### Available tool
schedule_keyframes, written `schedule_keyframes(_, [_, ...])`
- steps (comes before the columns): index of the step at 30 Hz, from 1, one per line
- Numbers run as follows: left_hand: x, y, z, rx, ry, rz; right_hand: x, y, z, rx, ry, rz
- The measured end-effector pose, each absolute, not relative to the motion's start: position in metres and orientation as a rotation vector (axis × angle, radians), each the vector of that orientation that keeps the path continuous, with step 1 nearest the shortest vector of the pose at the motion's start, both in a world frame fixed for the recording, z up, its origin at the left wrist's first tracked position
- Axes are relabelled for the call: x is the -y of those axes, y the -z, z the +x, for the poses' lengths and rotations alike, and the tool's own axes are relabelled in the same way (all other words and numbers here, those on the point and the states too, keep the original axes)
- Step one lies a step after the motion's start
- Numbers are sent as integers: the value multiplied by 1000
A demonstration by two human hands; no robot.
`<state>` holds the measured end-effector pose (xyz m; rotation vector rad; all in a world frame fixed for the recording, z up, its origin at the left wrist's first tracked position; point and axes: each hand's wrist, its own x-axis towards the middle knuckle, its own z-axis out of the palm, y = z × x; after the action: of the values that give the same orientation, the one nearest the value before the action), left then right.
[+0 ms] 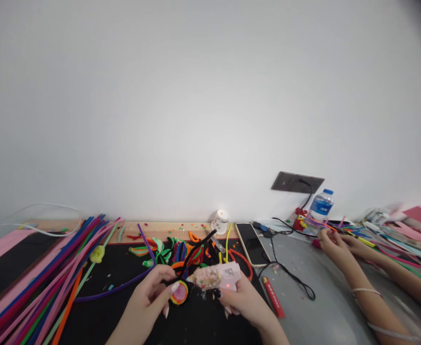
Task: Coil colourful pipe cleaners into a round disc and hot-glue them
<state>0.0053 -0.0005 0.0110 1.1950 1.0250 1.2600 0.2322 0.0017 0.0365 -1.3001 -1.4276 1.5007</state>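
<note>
head view | left hand (155, 293): thumb and fingers pinching yellow-rimmed disc (179, 293) | right hand (244, 298): wrapped around glue gun (216, 277), tip pointing toward black stem (197, 251) | both things above black mat (210, 326) | phone (252, 244) on counter (304, 287) behind right hand; red box (273, 297) just beside it
</note>
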Motion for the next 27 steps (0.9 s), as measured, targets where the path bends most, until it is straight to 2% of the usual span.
schedule_keyframes(27, [1,1,4,-1002,-1150,1309,-3,-36,234,1486,-1552,-1247])
